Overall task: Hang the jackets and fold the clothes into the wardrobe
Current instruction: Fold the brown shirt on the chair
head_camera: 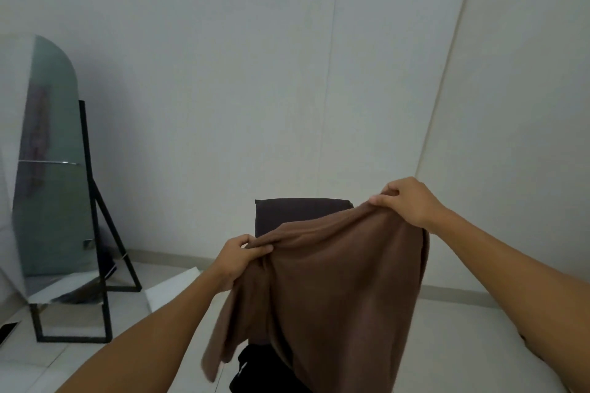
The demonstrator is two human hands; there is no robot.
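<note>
Brown garment held up, ready for folding
Left hand (238,257) & right hand (405,201) each pinch the top edge of the brown garment (335,290), grip closed on cloth; it hangs in the air above the bed (463,344), top edge slanting up to the right, long axis approx vertical. Looks like the fold step; next prob: level the edge, lay it flat, halve it. Wardrobe not in view
</note>
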